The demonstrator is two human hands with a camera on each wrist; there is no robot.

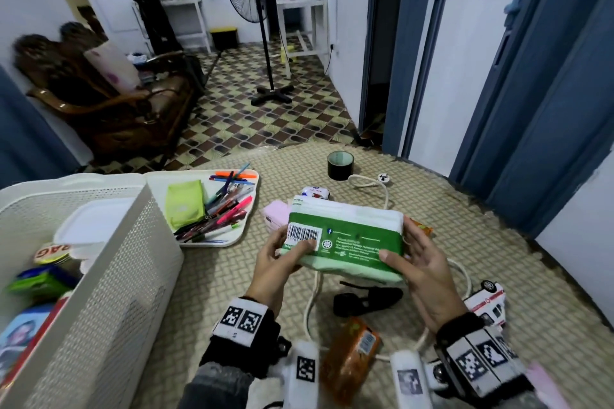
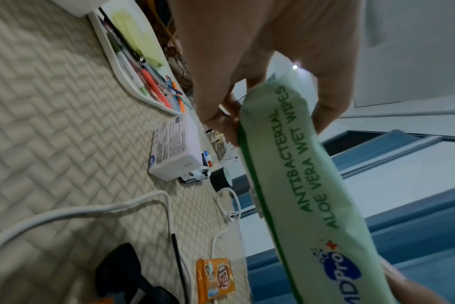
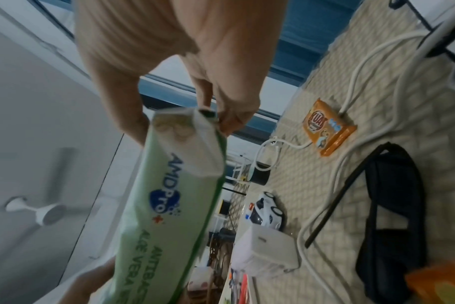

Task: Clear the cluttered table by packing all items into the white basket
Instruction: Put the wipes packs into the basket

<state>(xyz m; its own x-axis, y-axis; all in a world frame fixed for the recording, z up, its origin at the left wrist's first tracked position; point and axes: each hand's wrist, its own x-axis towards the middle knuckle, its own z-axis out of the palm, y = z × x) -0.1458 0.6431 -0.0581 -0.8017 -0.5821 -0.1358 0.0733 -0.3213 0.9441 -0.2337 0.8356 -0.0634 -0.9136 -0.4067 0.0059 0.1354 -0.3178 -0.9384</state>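
Above table, 2 hands [image 1: 352, 271] hold 1 wipes pack [image 1: 345, 236].

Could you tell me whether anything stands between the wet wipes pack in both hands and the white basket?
Nothing visible does. The wet wipes pack is held off the table between the left hand and right hand; bare mat lies toward the white basket, open-topped.

The basket [image 1: 109, 276] stands at the table's left, the tray [image 1: 244, 206] just right of it. Right again lie the cable [image 1: 382, 189] and, behind, the tape [image 1: 340, 165].
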